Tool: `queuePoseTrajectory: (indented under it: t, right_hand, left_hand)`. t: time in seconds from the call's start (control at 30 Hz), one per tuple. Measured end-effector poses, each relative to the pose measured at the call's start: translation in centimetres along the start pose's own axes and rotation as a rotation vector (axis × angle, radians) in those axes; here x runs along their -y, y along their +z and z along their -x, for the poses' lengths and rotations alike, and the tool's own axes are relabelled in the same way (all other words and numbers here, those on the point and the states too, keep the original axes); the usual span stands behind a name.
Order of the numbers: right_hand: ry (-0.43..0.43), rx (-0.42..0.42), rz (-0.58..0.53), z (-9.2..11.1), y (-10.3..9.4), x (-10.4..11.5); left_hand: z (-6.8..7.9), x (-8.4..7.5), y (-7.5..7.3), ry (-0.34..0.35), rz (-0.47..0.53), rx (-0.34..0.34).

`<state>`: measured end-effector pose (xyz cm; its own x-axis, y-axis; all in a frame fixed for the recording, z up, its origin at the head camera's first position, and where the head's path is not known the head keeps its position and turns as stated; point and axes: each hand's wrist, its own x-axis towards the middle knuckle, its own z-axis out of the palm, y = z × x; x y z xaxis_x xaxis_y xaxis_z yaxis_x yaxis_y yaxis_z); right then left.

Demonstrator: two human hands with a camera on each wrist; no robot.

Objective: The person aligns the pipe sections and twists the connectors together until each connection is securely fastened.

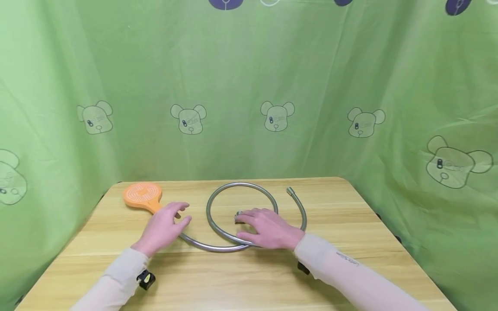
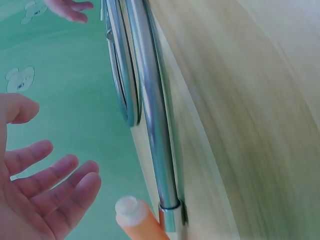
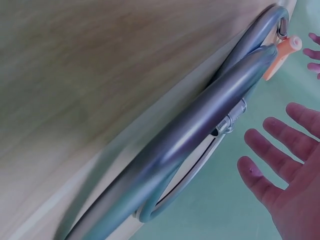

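Observation:
An orange shower head [image 1: 142, 194] lies at the table's far left, its handle [image 2: 137, 218] running under my left hand [image 1: 165, 226]. That hand hovers with spread, relaxed fingers, holding nothing. A chrome shower hose [image 1: 229, 185] lies in a loop at the middle, one end near the handle, the other end [image 1: 290, 190] at the back right. Over the loop's right side is my right hand [image 1: 268, 229], its fingers loosely extended in the right wrist view and gripping nothing. A small chrome threaded fitting [image 3: 231, 118] sits inside the loop, partly hidden by that hand in the head view.
The wooden table [image 1: 218, 280] has its far edge close to a green curtain [image 1: 233, 147] printed with bear heads, which also closes in both sides. A small black wrist device [image 1: 146, 279] is strapped at the left sleeve, another [image 1: 303, 268] under the right.

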<state>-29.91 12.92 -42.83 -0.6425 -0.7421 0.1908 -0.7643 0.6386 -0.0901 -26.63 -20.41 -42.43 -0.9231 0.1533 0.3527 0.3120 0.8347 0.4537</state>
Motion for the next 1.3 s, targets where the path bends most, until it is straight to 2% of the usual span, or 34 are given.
queuePoseTrajectory:
  t: [0.37,0.67,1.0,1.13,1.3]
  right_hand:
    - [-0.017,0.006,0.013,-1.3,0.1,0.8]
    - [-0.030,0.012,0.006,-2.3,0.3,1.3]
    - [-0.078,0.008,0.019,-3.5,0.8,2.1]
    - [-0.094,0.003,0.027,-4.0,1.0,2.6]
    - [-0.100,0.010,0.042,-4.6,1.4,3.0]
  left_hand:
    - [-0.2,1.9,-1.8,-0.124,0.024,-0.025]
    - [-0.4,2.9,-3.1,-0.198,-0.008,0.008]
    - [-0.3,4.6,-4.1,-0.297,-0.002,-0.023]
    - [-0.3,5.0,-4.4,-0.346,-0.015,0.003]
    - [-0.4,5.3,-4.4,-0.394,-0.019,0.075]
